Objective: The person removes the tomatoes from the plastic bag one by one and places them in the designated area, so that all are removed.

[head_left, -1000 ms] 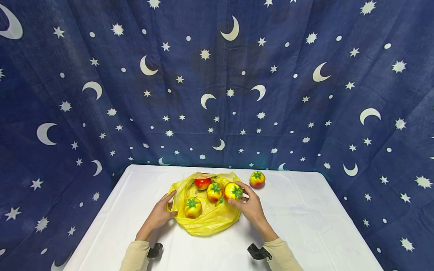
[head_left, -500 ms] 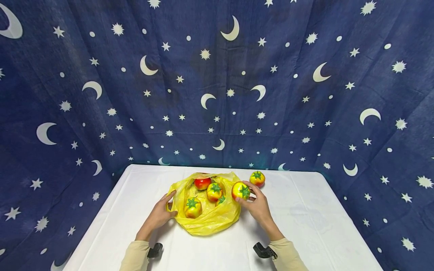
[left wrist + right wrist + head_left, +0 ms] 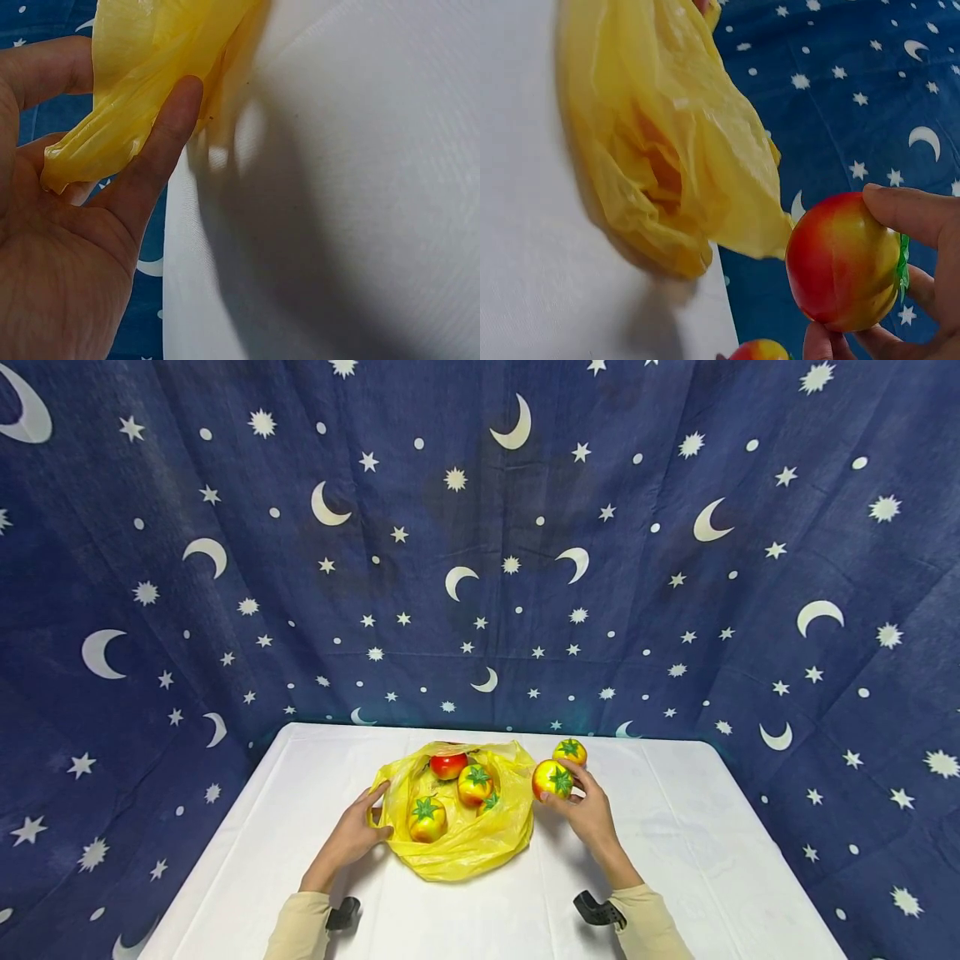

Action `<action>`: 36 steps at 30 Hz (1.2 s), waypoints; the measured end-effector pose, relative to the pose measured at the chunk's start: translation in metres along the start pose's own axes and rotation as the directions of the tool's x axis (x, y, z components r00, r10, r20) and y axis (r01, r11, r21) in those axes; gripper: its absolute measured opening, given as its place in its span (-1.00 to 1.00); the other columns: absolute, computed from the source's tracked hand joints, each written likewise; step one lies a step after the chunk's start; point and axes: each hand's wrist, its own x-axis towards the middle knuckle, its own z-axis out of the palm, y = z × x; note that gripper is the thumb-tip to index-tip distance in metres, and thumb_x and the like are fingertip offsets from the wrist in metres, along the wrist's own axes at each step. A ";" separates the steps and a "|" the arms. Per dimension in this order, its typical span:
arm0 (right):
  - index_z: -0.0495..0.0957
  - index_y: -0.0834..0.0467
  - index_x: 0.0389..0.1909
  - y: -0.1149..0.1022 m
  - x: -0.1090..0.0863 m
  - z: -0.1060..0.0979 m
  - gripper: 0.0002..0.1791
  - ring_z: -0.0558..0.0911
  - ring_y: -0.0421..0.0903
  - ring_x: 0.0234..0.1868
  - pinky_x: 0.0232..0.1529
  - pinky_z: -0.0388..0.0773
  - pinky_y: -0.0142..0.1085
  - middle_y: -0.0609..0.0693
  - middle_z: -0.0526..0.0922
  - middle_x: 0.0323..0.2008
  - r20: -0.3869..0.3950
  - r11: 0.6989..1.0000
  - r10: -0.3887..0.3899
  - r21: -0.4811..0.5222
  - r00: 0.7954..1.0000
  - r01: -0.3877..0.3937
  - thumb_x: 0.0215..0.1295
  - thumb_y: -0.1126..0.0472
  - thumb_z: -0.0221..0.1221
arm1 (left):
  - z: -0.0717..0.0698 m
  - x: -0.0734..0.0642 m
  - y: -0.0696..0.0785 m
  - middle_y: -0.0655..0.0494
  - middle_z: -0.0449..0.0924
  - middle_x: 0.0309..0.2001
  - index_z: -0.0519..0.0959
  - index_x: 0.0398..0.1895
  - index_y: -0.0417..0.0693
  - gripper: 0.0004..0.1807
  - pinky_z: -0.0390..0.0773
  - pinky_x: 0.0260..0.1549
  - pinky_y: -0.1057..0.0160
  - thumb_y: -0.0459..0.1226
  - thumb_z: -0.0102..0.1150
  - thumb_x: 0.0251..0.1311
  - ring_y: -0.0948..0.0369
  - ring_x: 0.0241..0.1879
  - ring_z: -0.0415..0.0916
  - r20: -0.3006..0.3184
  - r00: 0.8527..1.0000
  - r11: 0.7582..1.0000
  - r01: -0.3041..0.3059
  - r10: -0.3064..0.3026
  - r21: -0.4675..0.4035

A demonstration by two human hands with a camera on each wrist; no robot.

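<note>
A yellow plastic bag (image 3: 465,858) lies with its mouth spread on the table. Several glossy toy fruits, among them a red one (image 3: 448,767) and a yellow-orange one with a green calyx (image 3: 427,821), sit inside; some are partly hidden. At the bag's left rim my left hand (image 3: 352,833) grips the plastic between thumb and fingers. The left wrist view shows the thumb (image 3: 176,112) lying along the gathered film. Just right of the bag, my right hand (image 3: 588,814) holds a red-and-yellow toy fruit (image 3: 844,262) with a green calyx, thumb and fingers on opposite sides.
Another toy fruit (image 3: 570,751) stands on the table just behind the right hand. A white cloth covers the table (image 3: 675,860). Dark blue curtain fabric (image 3: 480,527) with moons and stars hangs behind and at both sides.
My right hand has carried its toy fruit rightward, from over the bag's right rim to just outside it. My left hand and the bag have stayed nearly still.
</note>
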 end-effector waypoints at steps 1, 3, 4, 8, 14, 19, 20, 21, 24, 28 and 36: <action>0.47 -0.04 0.28 0.001 0.002 -0.002 -0.26 0.50 0.05 0.19 0.08 0.48 -0.17 0.10 0.52 0.24 -0.001 1.000 0.015 0.008 1.000 -0.015 0.00 0.14 0.46 | 0.000 0.000 0.000 -0.20 0.12 0.50 0.20 0.50 -0.05 -0.06 0.35 0.28 -0.14 -0.40 0.36 -0.04 -0.08 0.16 0.55 0.000 1.000 1.000 0.003 -0.003 -0.001; 0.45 -0.04 0.30 0.004 0.005 -0.005 -0.25 0.49 0.07 0.18 0.08 0.47 -0.18 0.12 0.50 0.25 -0.004 0.999 0.038 0.019 0.999 -0.038 0.00 0.14 0.46 | 0.000 0.000 0.001 -0.21 0.12 0.50 0.20 0.50 -0.05 -0.05 0.37 0.26 -0.13 -0.39 0.36 -0.04 -0.07 0.16 0.56 0.001 1.000 1.000 0.006 -0.006 0.006; 0.45 -0.05 0.30 0.006 0.006 -0.007 -0.24 0.49 0.07 0.18 0.08 0.46 -0.19 0.13 0.50 0.26 -0.006 0.999 0.049 0.018 0.999 -0.049 0.00 0.13 0.46 | 0.000 0.000 0.001 -0.21 0.11 0.50 0.19 0.51 -0.05 -0.05 0.38 0.26 -0.13 -0.39 0.36 -0.04 -0.07 0.16 0.56 0.001 1.000 1.000 0.007 -0.007 0.004; 0.42 -0.02 0.32 0.012 0.010 -0.014 -0.21 0.49 0.12 0.18 0.07 0.47 -0.21 0.17 0.47 0.27 -0.017 0.998 0.067 -0.008 0.998 -0.067 0.00 0.10 0.47 | 0.000 0.000 0.002 -0.20 0.12 0.50 0.19 0.51 -0.05 -0.05 0.41 0.23 -0.11 -0.40 0.37 -0.04 -0.07 0.15 0.56 0.006 1.000 1.000 0.010 -0.010 0.004; 0.41 0.03 0.33 0.020 0.015 -0.023 -0.20 0.48 0.15 0.20 0.07 0.44 -0.15 0.18 0.44 0.31 -0.043 0.997 0.071 -0.029 0.997 -0.072 0.00 0.12 0.46 | 0.001 0.000 0.001 -0.22 0.10 0.50 0.19 0.51 -0.05 -0.05 0.39 0.25 -0.12 -0.41 0.37 -0.04 -0.07 0.15 0.56 0.007 1.000 1.000 0.010 -0.010 0.008; 0.40 0.05 0.34 0.027 0.021 -0.030 -0.19 0.49 0.13 0.19 0.05 0.42 -0.17 0.18 0.46 0.30 -0.054 0.995 0.079 -0.048 0.995 -0.082 0.01 0.15 0.46 | 0.000 0.000 0.001 -0.24 0.06 0.52 0.18 0.51 -0.04 -0.04 0.33 0.30 -0.14 -0.41 0.37 -0.03 -0.07 0.17 0.54 0.008 1.000 1.000 0.018 -0.018 0.005; 0.40 0.05 0.34 0.028 0.021 -0.031 -0.19 0.49 0.13 0.18 0.05 0.42 -0.18 0.19 0.46 0.29 -0.057 0.995 0.080 -0.053 0.995 -0.083 0.01 0.15 0.46 | 0.000 0.000 0.001 -0.23 0.06 0.52 0.18 0.51 -0.04 -0.04 0.33 0.30 -0.14 -0.41 0.37 -0.03 -0.07 0.17 0.54 0.008 1.000 1.000 0.018 -0.018 0.006; 0.40 0.05 0.34 0.029 0.022 -0.033 -0.19 0.49 0.12 0.17 0.03 0.43 -0.20 0.19 0.47 0.28 -0.058 0.994 0.084 -0.059 0.995 -0.087 0.01 0.14 0.46 | 0.000 0.000 0.001 -0.23 0.07 0.51 0.18 0.51 -0.04 -0.04 0.34 0.29 -0.13 -0.41 0.37 -0.03 -0.07 0.17 0.54 0.008 1.000 1.000 0.017 -0.017 0.006; 0.41 0.05 0.34 0.030 0.025 -0.037 -0.20 0.49 0.13 0.17 0.02 0.43 -0.21 0.21 0.47 0.28 -0.070 0.994 0.088 -0.066 0.994 -0.093 0.01 0.14 0.47 | 0.001 0.000 0.001 -0.22 0.09 0.51 0.19 0.51 -0.06 -0.05 0.37 0.27 -0.12 -0.42 0.36 -0.04 -0.07 0.16 0.55 0.004 1.000 1.000 0.013 -0.013 0.006; 0.40 0.03 0.34 0.032 0.027 -0.044 -0.20 0.46 0.14 0.21 0.02 0.41 -0.21 0.21 0.46 0.29 -0.080 0.990 0.113 -0.078 0.990 -0.119 0.01 0.12 0.46 | 0.001 0.000 0.002 -0.22 0.11 0.50 0.20 0.50 -0.06 -0.05 0.38 0.26 -0.12 -0.43 0.36 -0.04 -0.07 0.15 0.55 0.002 1.000 1.000 0.015 -0.015 0.009; 0.37 0.02 0.37 0.038 0.035 -0.054 -0.20 0.44 0.17 0.20 0.00 0.39 -0.18 0.24 0.44 0.29 -0.099 0.985 0.121 -0.113 0.988 -0.132 0.05 0.11 0.43 | 0.001 0.000 0.001 -0.23 0.10 0.50 0.20 0.50 -0.06 -0.05 0.38 0.26 -0.13 -0.41 0.37 -0.04 -0.08 0.16 0.54 0.002 1.000 1.000 0.024 -0.024 0.018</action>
